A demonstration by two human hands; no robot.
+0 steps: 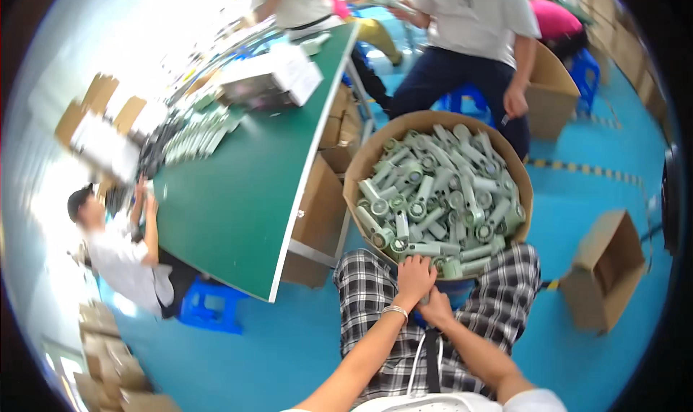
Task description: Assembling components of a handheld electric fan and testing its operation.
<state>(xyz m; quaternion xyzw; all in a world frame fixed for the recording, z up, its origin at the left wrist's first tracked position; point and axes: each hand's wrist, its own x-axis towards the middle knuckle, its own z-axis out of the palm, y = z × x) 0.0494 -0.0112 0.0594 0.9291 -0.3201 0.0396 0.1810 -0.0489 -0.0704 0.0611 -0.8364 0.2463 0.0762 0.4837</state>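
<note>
Between my knees stands a large round-looking cardboard box (351, 188), heaped with pale green, tube-handled pieces (433, 188) with round heads, which look like small handheld fans. At its near edge, my left hand (416, 276) is closed, with its back toward me and a bracelet on the wrist. Just below and to the right, my right hand (437, 309) has its fingers curled in close to the left one. A bit of something greyish green shows between the two hands. Most of it is covered, so its kind cannot be made out.
A green table (231, 188) stands to my left, bearing a white carton (278, 76) and rows of green parts (202, 134). One person (130, 257) works at its far left side; another (469, 51) sits opposite me. An open cardboard box (605, 271) lies on the right.
</note>
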